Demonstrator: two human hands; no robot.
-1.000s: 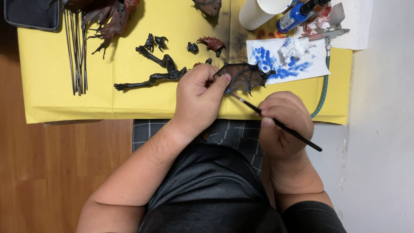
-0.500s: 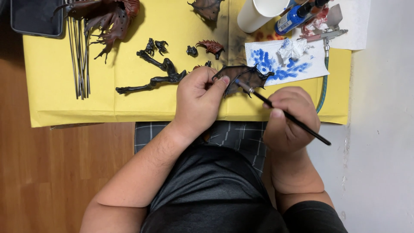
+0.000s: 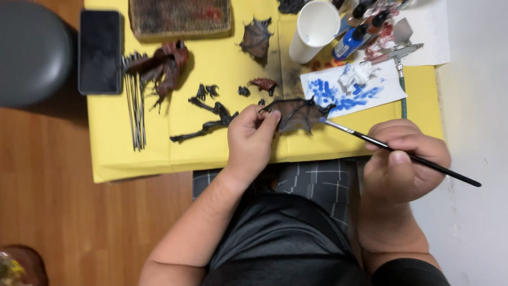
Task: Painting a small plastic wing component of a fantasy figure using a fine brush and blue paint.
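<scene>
Left hand (image 3: 251,139) at centre frame, fingers curled and pinching the near edge of a dark bat-like model wing (image 3: 297,113), held just above the front edge of the yellow table cover (image 3: 132,164). Right hand (image 3: 405,161) at right of centre, closed around a thin black paintbrush (image 3: 402,153), handle running down-right past the knuckles, bristle tip meeting the wing's right edge. Just beyond the wing, toward upper right, a white paper sheet (image 3: 389,87) smeared with blue paint, a crumpled white scrap on top. Above that, a blue-bodied paint bottle (image 3: 350,41) lying aslant with other small bottles beside it, labels too small to tell apart, and a metal airbrush (image 3: 394,53) with a greenish hose trailing down the right edge. White paper cup (image 3: 316,29) at top centre, tipped toward the bottles. Left of the held piece, a second wing (image 3: 256,38) near the top, small dark model fragments (image 3: 211,114) scattered mid-table, a reddish-brown winged figure (image 3: 164,66) further left, and a bundle of thin metal rods (image 3: 136,106) beside it. Flat black rectangular case (image 3: 100,51) at upper left; a woven brownish mat (image 3: 180,17) along the top edge. Wooden floor (image 3: 63,212) at lower left.
</scene>
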